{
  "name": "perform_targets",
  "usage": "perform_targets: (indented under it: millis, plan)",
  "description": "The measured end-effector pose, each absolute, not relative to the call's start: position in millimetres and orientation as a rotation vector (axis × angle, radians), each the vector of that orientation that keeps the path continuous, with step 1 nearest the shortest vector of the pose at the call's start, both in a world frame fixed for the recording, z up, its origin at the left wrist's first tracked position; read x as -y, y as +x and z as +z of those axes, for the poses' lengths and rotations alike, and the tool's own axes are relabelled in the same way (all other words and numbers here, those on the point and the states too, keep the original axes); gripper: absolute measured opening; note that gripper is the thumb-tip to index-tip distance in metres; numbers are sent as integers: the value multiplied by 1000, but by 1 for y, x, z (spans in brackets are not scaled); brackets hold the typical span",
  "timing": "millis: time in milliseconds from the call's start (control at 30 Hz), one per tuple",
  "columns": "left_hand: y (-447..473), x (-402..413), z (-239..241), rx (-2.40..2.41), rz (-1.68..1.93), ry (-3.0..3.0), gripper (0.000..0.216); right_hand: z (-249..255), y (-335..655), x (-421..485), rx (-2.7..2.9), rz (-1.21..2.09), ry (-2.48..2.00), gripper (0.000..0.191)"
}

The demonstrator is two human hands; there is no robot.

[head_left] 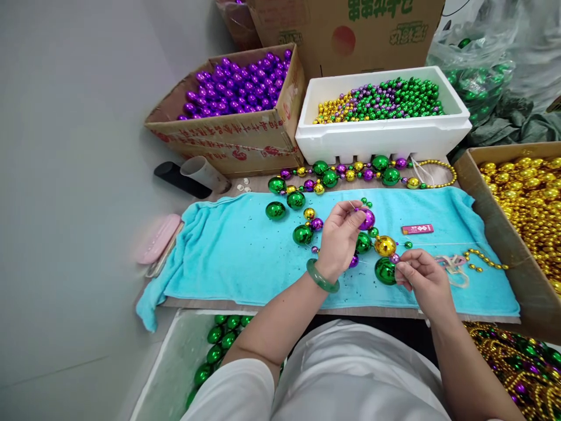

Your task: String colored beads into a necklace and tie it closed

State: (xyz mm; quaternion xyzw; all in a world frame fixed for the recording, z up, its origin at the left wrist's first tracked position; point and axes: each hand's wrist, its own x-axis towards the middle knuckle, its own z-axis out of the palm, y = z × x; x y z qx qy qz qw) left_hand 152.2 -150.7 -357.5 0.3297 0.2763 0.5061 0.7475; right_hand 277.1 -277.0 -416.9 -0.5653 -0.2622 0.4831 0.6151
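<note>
The left hand (339, 237) pinches the purple bead (367, 219); the right hand (423, 280), fingers pinched together, sits lower right, beside the gold bead (384, 245).

Cardboard box of purple balls (228, 139), white foam box (381, 141) (mixed beads), pink case (158, 238), tipped paper cup (204, 173)

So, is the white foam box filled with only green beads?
No, the white foam box holds gold, purple and green beads together.

2 hands (339, 240) (423, 278) | 1 towel (228, 251) | 1 foam box (381, 137) | 1 bracelet (322, 279)
</note>
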Motion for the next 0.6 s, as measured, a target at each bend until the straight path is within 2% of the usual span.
perform_targets:
  millis: [167, 333, 500, 600]
  plan:
    - [152, 140, -355, -644, 1036, 710, 15, -420, 282, 275, 556, 1172, -1257, 26]
    - [154, 130, -336, -656, 1011, 1019, 12, -414, 287, 270, 673, 1134, -1385, 28]
    - [161, 126, -312, -600, 1027, 1274, 13, -397, 300, 267, 834, 790, -1562, 20]
    - [168, 129, -299, -577, 1009, 1371, 13, -375, 305, 263, 866, 600, -1519, 17]
